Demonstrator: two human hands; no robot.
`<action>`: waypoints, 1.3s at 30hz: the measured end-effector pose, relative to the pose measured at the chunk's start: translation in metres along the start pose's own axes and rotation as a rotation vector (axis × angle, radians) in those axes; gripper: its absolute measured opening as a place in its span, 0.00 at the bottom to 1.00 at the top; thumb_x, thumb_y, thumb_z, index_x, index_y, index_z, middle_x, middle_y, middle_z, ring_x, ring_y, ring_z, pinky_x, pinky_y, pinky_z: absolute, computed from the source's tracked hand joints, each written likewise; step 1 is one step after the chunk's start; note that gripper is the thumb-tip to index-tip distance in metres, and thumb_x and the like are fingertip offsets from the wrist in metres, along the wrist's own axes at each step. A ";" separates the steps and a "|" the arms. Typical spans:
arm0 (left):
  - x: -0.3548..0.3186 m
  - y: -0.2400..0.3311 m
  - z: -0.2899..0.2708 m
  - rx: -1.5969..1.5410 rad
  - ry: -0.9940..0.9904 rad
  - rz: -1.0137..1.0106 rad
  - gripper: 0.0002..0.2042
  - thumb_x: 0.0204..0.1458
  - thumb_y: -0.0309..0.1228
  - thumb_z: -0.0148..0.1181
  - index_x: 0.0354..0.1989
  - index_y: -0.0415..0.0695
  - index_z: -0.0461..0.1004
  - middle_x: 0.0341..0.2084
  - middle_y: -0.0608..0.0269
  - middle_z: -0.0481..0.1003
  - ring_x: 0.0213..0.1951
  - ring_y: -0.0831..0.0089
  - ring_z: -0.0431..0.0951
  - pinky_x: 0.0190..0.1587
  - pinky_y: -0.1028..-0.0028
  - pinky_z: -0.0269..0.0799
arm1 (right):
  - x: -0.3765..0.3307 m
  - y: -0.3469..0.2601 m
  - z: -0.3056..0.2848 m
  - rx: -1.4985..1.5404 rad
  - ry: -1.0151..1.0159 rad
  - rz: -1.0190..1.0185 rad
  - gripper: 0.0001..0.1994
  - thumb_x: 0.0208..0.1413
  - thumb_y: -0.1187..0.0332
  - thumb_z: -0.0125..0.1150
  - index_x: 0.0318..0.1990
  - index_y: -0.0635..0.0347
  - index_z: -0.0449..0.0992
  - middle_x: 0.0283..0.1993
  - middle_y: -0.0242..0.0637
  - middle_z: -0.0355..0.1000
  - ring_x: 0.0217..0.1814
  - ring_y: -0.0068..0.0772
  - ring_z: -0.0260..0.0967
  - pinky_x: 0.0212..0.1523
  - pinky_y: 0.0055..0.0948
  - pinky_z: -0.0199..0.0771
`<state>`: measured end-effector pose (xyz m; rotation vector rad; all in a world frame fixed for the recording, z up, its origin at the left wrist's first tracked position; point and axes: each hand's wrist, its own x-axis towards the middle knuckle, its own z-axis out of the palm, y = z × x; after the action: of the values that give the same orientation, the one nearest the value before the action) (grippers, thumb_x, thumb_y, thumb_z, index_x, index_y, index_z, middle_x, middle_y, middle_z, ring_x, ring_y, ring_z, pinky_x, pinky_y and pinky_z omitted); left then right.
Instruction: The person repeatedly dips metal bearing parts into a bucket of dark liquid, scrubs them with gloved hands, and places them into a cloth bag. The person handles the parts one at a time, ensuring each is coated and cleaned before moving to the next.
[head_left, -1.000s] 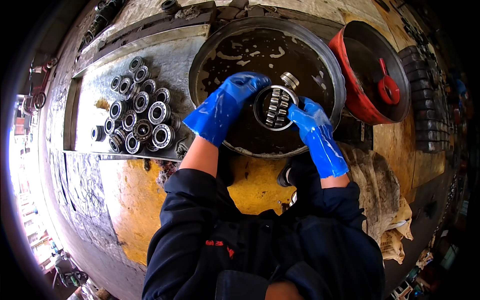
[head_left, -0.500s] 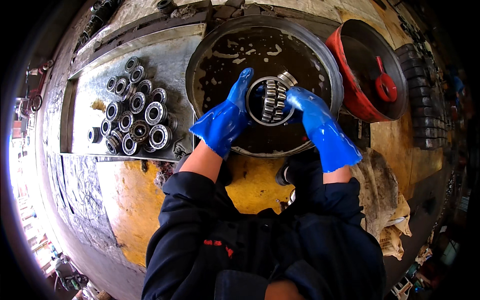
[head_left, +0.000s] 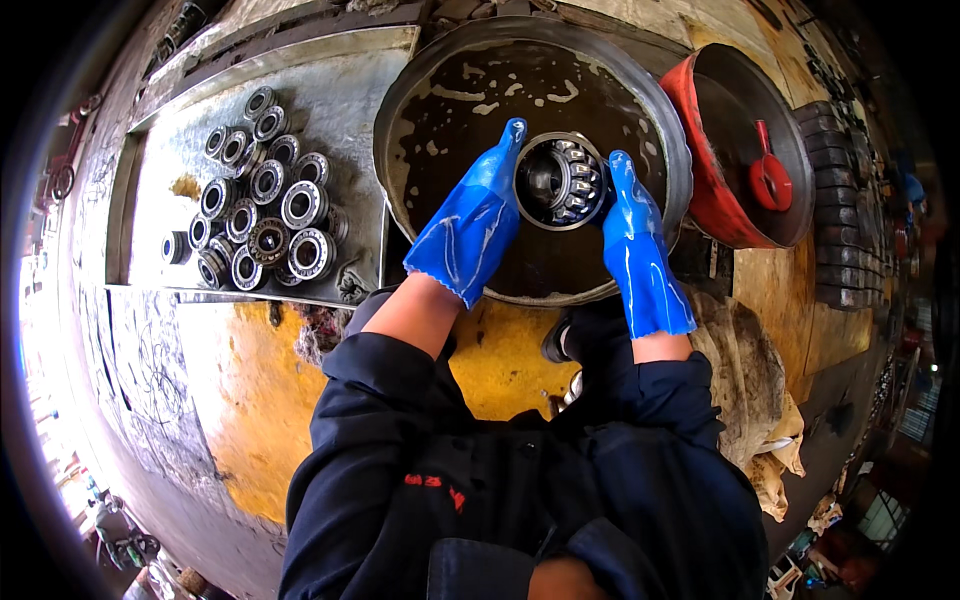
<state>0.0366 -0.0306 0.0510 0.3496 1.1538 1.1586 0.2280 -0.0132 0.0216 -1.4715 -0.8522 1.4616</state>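
Left hand (head_left: 494,172) and right hand (head_left: 632,207) hold bearing (head_left: 578,182) | basin (head_left: 677,160) beneath | bearing pile (head_left: 267,182) left | red tub (head_left: 700,160) right

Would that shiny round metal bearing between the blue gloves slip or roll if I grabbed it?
The shiny round metal bearing is probably slippery, since its surface gleams. Being circular, it might roll. Its metal rollers suggest heaviness.

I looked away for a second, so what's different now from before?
Inside the bearing, the rollers have swung from the middle toward the right side. The right hand has shifted outward, uncovering the bearing's right edge. The left hand remains at its left edge. The pile of bearings, red tub and red scoop stayed put.
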 end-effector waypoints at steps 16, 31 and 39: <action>-0.006 -0.005 -0.004 0.238 -0.005 0.186 0.19 0.69 0.37 0.53 0.60 0.34 0.72 0.50 0.48 0.78 0.51 0.63 0.79 0.55 0.69 0.75 | 0.005 0.011 0.002 0.028 -0.049 -0.060 0.26 0.69 0.50 0.57 0.58 0.67 0.78 0.55 0.39 0.80 0.54 0.29 0.75 0.60 0.29 0.73; 0.016 -0.027 -0.009 -0.135 -0.189 0.067 0.21 0.66 0.46 0.58 0.47 0.35 0.80 0.35 0.55 0.83 0.38 0.70 0.83 0.44 0.72 0.79 | 0.016 0.022 -0.006 0.042 -0.119 0.040 0.27 0.69 0.51 0.58 0.59 0.69 0.77 0.54 0.41 0.79 0.55 0.30 0.75 0.61 0.30 0.71; -0.007 -0.037 -0.021 1.119 -0.256 0.645 0.15 0.64 0.23 0.53 0.58 0.44 0.77 0.49 0.48 0.81 0.49 0.56 0.83 0.58 0.64 0.76 | 0.020 0.038 -0.011 0.070 -0.113 0.180 0.26 0.67 0.52 0.59 0.61 0.65 0.76 0.56 0.41 0.79 0.56 0.32 0.75 0.60 0.31 0.72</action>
<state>0.0386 -0.0587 0.0179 1.7716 1.4097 0.8341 0.2365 -0.0105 -0.0221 -1.4545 -0.7432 1.7045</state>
